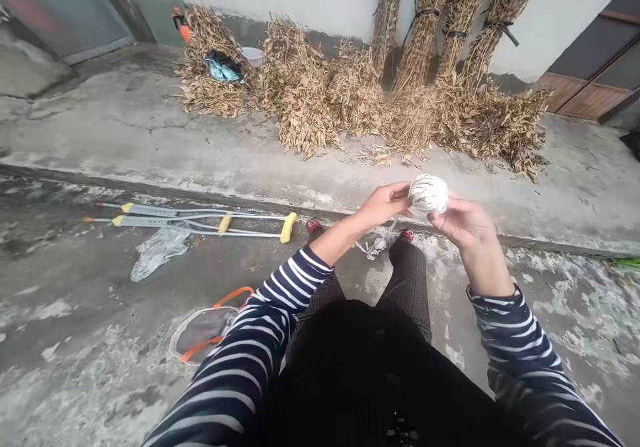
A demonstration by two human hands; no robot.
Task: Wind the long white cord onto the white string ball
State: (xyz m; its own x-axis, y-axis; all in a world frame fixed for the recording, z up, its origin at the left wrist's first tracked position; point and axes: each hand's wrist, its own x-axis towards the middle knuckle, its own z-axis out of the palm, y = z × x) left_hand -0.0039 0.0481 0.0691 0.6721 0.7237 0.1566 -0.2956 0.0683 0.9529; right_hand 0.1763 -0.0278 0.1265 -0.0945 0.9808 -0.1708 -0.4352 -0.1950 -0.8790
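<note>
Between my two hands, held out in front of me, is a round white ball (429, 194) wound with thin dark lines; it looks like a ball of cord or yarn. My left hand (384, 206) touches its left side with fingers curled around the edge. My right hand (465, 222) grips it from the lower right, thumb underneath. On the ground between my feet, a crumpled whitish bundle (374, 247) lies below the ball, too small to make out clearly.
Crutches (200, 224) with yellow pads lie at the left by the concrete step (225, 160), beside a clear plastic bag (163, 250). A bag with orange handles (200, 334) is near my left leg. Dry stalk bundles (425, 34) lean on the wall above dried leaves (310, 100).
</note>
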